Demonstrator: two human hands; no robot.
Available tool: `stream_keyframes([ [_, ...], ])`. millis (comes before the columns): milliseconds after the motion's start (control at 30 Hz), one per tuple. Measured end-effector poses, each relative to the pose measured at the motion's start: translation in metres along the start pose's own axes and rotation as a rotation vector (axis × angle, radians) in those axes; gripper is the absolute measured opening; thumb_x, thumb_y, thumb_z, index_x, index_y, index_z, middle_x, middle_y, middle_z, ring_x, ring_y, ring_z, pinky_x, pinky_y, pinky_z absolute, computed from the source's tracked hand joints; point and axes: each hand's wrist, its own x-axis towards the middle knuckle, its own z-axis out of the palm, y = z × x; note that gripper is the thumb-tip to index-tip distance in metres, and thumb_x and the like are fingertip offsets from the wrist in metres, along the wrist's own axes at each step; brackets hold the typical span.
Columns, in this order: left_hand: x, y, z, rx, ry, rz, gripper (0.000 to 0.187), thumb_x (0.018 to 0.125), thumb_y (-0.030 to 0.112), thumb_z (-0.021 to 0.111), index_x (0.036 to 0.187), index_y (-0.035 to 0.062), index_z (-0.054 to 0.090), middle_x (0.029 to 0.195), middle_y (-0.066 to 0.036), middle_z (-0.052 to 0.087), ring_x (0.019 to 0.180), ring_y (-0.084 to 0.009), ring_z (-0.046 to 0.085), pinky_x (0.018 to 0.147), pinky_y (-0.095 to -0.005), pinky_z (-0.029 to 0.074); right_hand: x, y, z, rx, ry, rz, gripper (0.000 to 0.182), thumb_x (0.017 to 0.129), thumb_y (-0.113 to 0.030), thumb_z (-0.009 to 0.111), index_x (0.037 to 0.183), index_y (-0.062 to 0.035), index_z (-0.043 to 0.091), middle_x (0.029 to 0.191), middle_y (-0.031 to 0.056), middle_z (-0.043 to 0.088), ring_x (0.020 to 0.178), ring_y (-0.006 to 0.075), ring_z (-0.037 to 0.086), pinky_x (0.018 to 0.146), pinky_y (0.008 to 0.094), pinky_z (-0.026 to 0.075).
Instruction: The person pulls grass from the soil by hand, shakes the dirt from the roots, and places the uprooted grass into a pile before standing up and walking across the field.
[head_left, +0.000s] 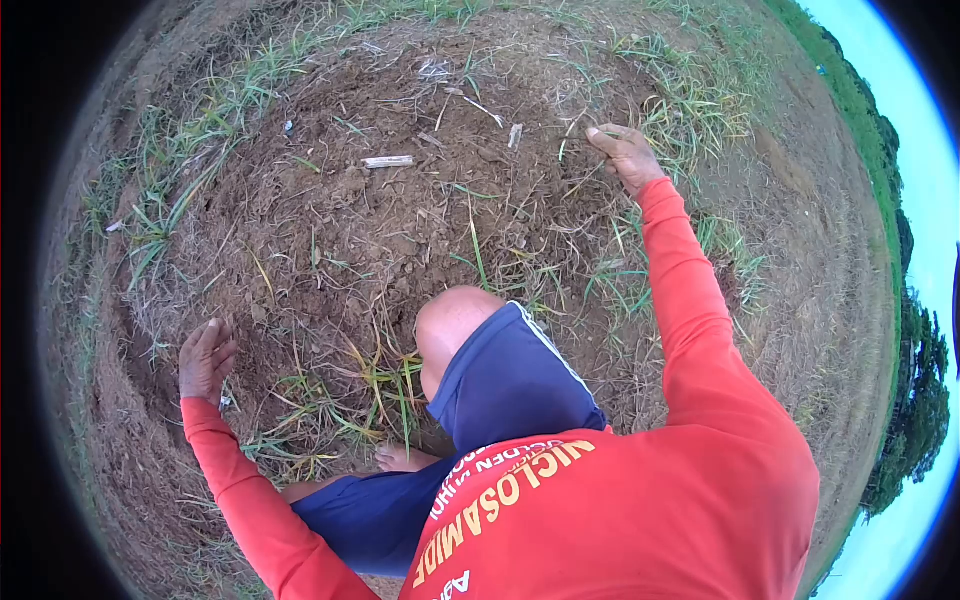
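Observation:
My right hand (624, 157) is stretched forward over the soil, thumb and fingers pinched together. A thin blade of grass (572, 135) shows at the fingertips and appears to be held there. Close beside that hand grows a tuft of long green and yellowing grass (700, 105). On the other side, my left hand (207, 362) hangs low above the ground with its fingers loosely bent and slightly apart, and I see nothing in it. Grass clumps (385, 385) stand between my left hand and my bent knee (455, 325).
Loose brown soil (350, 220) spreads ahead, scattered with dry stalks. A pale piece of dry stalk (388, 161) and a shorter one (515, 136) lie on it. More grass (165, 220) grows at the left. Trees (912, 400) line the field's far right edge.

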Motion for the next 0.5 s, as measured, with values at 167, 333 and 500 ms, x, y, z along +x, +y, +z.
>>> stream_keyframes([
  [167,0.009,0.002,-0.007,-0.054,0.031,0.065,0.037,0.097,0.035,0.073,0.126,0.0136,0.066,0.108,-0.001,0.073,0.086,-0.0111,0.070,0.066,-0.0232,0.052,-0.041,-0.013,-0.035,-0.014,0.054,-0.057,0.019,0.095,-0.023,0.076,0.105,-0.0077,0.070,0.074,-0.0078,0.054,0.061,0.0029,0.046,0.053,0.0213,0.036],
  [333,0.012,0.053,-0.048,-0.057,0.295,0.296,0.028,0.098,0.023,0.069,0.120,0.0060,0.066,0.109,-0.004,0.072,0.096,-0.0145,0.070,0.084,-0.0290,0.056,-0.022,0.051,-0.207,-1.478,0.301,0.202,0.087,0.082,-0.025,0.076,0.155,-0.0003,0.035,0.134,0.0296,0.062,0.126,0.0431,0.060,0.107,0.0484,0.048],
  [500,-0.039,0.076,-0.061,0.217,0.328,0.386,0.029,0.097,0.026,0.070,0.118,0.0061,0.068,0.105,-0.004,0.072,0.092,-0.0140,0.069,0.080,-0.0292,0.056,0.029,0.015,-0.048,-0.777,-0.341,0.005,0.061,0.098,-0.026,0.066,0.150,0.0025,0.048,0.144,0.0171,0.059,0.128,0.0250,0.059,0.103,0.0370,0.048],
])
